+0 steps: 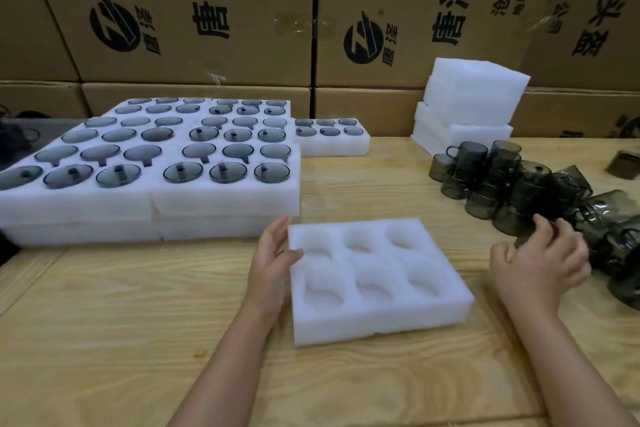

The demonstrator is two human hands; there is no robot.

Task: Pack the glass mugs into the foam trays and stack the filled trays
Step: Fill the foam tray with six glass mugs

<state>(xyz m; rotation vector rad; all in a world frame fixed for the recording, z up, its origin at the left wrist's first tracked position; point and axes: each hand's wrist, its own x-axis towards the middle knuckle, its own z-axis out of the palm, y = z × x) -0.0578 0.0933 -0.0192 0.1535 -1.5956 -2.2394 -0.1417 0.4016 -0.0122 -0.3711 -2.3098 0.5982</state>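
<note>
Left hand (pixel 273 255) is resting open-fingered against the left edge of the empty six-pocket foam tray (pixel 381 321), thumb lying on top. Right hand (pixel 542 262) is reaching into the glass mugs (pixel 502 180) piled at right, fingers curling; too blurred to tell if it's gripping one. Hands well apart, tray sitting between them. Cardboard boxes (pixel 194 10) are walling the back. Wooden table (pixel 104 322) is carrying everything. Filled trays (pixel 221 206) are sitting stacked at left, plain foam blocks (pixel 474 97) stacked back right
</note>
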